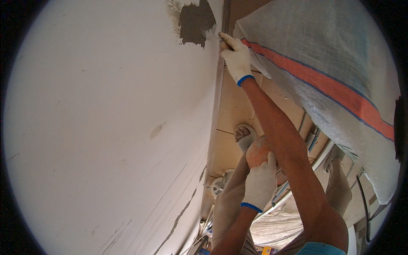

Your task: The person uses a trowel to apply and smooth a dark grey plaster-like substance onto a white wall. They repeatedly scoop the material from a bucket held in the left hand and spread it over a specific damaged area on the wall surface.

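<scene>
My right hand, in a white knit glove with a blue cuff, reaches out to the edge of the white wall. Its index finger is stretched out and its thumb stands apart, both close to that edge; no held thing shows. Just left of the fingertip is a dark grey, wet-looking patch of filler with smeared borders. Nearer to me, my left hand, gloved alike, grips a rounded orange vessel, dusty and bowl-like. My right forearm partly covers it, and its inside is hidden.
A large translucent woven sheet with a red stripe hangs at the right. Beige tiles cover the floor, where my sandalled foot stands. A metallic round fitting lies near the wall. Crumpled plastic sheeting is below.
</scene>
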Demonstrator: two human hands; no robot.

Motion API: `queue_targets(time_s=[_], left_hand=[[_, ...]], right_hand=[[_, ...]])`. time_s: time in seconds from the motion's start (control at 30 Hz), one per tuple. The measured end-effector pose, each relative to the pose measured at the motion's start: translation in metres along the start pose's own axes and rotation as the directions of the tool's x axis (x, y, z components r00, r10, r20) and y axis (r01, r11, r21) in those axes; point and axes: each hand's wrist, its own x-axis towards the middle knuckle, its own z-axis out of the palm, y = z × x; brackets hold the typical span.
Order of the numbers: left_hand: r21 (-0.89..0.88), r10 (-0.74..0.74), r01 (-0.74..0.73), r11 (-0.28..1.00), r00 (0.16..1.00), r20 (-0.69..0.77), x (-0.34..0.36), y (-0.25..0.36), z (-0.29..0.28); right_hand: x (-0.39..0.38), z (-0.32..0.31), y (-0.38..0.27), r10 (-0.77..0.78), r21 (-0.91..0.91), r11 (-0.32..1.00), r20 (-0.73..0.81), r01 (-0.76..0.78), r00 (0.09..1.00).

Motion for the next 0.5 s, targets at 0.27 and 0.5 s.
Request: queue_targets(time_s=[0.27,0.5], left_hand=[[-0.007,-0.028,0.029,1.0,0.999,0.028,-0.001,0.002,0.0],[0.047,0.038,-0.036,0.998,0.999,-0.028,0.0,0.01,0.012]], right_hand=[[-0.016,0.001,0.006,0.115,0.061,0.991,0.093,-0.121,0.989],[-0.057,-0.024,0.014,0.238,0.039,0.968,0.173,-0.248,0.956]])
